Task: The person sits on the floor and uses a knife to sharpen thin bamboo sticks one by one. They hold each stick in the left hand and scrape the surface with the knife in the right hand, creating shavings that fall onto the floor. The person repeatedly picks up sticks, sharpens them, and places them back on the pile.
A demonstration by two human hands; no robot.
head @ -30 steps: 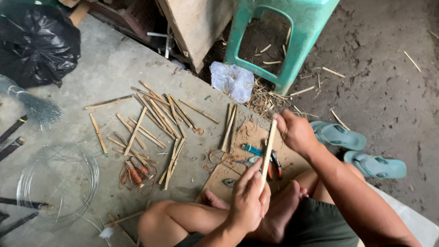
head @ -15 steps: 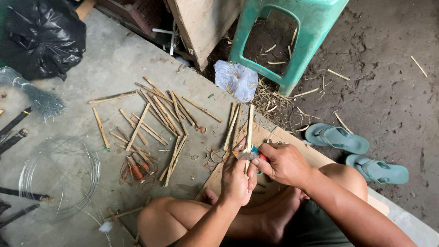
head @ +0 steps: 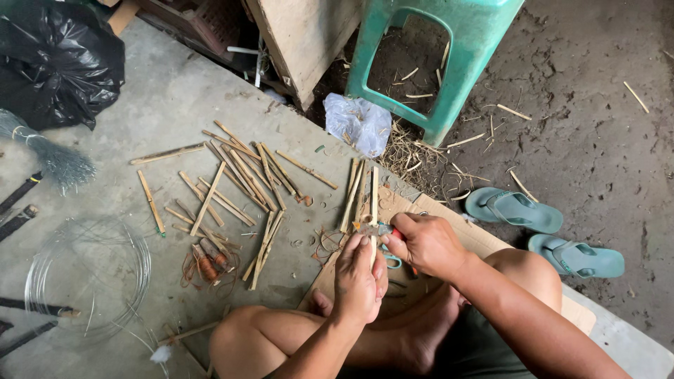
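Note:
I sit cross-legged on a sheet of cardboard (head: 484, 242). My left hand (head: 359, 277) is closed round a short bamboo stick (head: 372, 254), held upright in front of my knees. My right hand (head: 423, 242) grips a small tool with a red and teal handle (head: 394, 247) and presses it against the stick near its top. Both hands touch each other. The tool's working end is hidden between my fingers.
Several cut bamboo sticks (head: 239, 182) lie scattered on the concrete floor, a small bundle (head: 361, 189) just beyond my hands. Coiled wire (head: 88, 274) and copper-wound spools (head: 207, 263) lie left. A teal plastic stool (head: 449, 63), a plastic bag (head: 359, 123), teal sandals (head: 540, 228) and a black bag (head: 60, 60) surround me.
A second ago my right hand held the stick's top, away from the left. It came down, took up the tool, and now both hands are joined on the stick.

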